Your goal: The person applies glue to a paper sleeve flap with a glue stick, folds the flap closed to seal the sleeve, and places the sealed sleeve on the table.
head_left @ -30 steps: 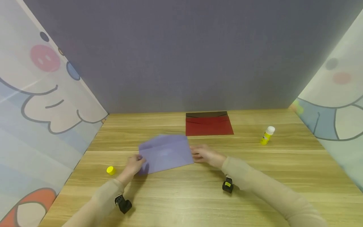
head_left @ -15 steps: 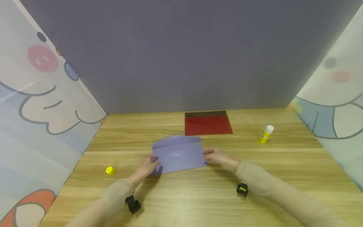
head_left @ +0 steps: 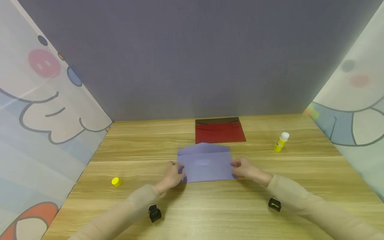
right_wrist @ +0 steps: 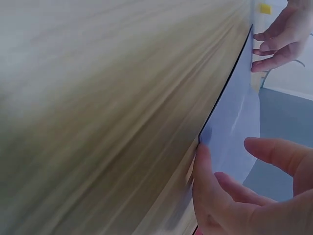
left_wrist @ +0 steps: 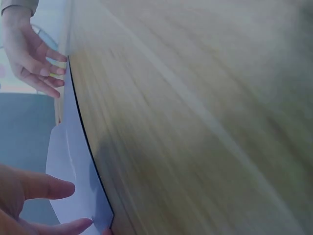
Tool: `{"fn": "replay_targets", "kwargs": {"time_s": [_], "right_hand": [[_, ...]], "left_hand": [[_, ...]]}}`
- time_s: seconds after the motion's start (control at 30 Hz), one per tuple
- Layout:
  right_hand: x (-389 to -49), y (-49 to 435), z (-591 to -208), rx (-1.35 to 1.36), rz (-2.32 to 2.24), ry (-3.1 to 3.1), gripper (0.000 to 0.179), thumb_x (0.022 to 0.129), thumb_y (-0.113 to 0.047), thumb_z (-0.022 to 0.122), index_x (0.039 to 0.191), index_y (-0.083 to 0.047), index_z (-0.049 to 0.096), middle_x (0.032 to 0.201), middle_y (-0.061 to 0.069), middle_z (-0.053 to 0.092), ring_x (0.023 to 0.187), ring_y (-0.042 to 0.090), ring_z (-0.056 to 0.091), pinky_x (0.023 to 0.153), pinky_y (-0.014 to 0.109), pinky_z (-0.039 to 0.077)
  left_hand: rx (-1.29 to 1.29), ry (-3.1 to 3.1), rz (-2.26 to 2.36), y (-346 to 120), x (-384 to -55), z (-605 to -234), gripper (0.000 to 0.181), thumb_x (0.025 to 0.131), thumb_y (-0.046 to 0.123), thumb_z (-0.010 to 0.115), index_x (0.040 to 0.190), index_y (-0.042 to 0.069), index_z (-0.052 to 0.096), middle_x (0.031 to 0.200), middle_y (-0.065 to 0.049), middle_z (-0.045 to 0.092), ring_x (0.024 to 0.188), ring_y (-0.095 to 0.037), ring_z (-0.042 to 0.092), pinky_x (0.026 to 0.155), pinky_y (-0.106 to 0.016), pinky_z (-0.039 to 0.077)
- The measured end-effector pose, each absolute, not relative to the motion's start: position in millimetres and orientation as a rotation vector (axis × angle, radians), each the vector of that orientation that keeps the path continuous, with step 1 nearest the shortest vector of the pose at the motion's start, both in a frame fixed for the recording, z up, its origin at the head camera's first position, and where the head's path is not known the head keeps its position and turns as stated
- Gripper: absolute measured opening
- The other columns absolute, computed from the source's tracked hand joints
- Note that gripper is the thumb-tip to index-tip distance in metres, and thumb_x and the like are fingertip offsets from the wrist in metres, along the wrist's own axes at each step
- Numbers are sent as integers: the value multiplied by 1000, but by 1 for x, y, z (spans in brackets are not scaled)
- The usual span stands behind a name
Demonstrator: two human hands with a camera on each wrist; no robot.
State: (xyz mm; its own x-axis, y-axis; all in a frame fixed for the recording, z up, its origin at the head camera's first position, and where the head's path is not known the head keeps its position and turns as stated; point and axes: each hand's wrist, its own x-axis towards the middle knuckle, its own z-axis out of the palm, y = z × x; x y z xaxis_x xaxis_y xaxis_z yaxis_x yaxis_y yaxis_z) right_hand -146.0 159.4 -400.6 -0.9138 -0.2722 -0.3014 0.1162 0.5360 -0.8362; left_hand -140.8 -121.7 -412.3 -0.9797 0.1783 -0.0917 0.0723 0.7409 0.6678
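A purple envelope (head_left: 207, 166) lies at mid-table, its pointed flap unfolded toward the back. At its left edge is my left hand (head_left: 172, 175); in the left wrist view the thumb (left_wrist: 61, 188) stands apart from the other fingers, over the envelope's face. My right hand (head_left: 247, 169) is at the opposite short edge. One fingertip (right_wrist: 203, 152) touches the near corner in the right wrist view, while the thumb is held off over the paper. Fingers of both hands are loosely extended, with none curled round the envelope.
Behind it lie a red envelope (head_left: 220, 134) and a dark envelope (head_left: 217, 120), overlapping. A yellow glue stick (head_left: 281, 142) with a white end stands at the right. A small yellow cap (head_left: 116, 181) sits at the left. A grey panel (head_left: 192, 60) borders the table's back.
Both hands and the purple envelope have shifted to the right, and the envelope has turned slightly so its front edge runs straighter. The red and dark envelopes, glue stick and cap stay put.
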Motion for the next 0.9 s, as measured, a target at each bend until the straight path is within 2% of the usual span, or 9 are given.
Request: {"fn": "replay_targets", "kwargs": {"time_s": [0.1,0.23,0.33,0.57,0.9], "right_hand": [[-144,167,-400,-126,-1315,2403,44,75,0,56,114,19,47,100,29,51,71,17,54,60,29,52],[-142,175,-401,-152,-1282,2439,43,75,0,57,113,19,48,94,25,54,65,13,53,58,27,51],[-141,180,-402,-159,-1274,2449,43,75,0,57,113,19,48,90,22,55,61,14,53,55,27,50],[-139,191,-403,-213,-1232,2495,41,75,2,58,109,21,48,90,24,55,66,16,55,56,28,52],[-132,198,-406,-246,-1201,2535,39,70,7,56,106,20,51,79,16,55,53,14,51,46,24,47]], "left_hand": [[238,2798,1020,-115,-141,-413,38,71,-1,63,105,-13,56,101,-25,42,98,-36,41,83,-44,40],[275,2785,999,-108,-141,-411,39,70,-2,63,107,-13,56,103,-23,43,99,-35,40,86,-45,39],[313,2799,989,-103,-141,-410,39,68,-4,64,105,-13,56,101,-23,43,98,-34,40,86,-44,38],[381,2807,981,-95,-138,-412,40,66,-7,63,105,-14,55,102,-24,40,98,-35,39,86,-44,39],[491,2856,908,-89,-133,-416,42,64,-9,65,104,-15,55,99,-24,39,95,-33,40,84,-44,40]]}}
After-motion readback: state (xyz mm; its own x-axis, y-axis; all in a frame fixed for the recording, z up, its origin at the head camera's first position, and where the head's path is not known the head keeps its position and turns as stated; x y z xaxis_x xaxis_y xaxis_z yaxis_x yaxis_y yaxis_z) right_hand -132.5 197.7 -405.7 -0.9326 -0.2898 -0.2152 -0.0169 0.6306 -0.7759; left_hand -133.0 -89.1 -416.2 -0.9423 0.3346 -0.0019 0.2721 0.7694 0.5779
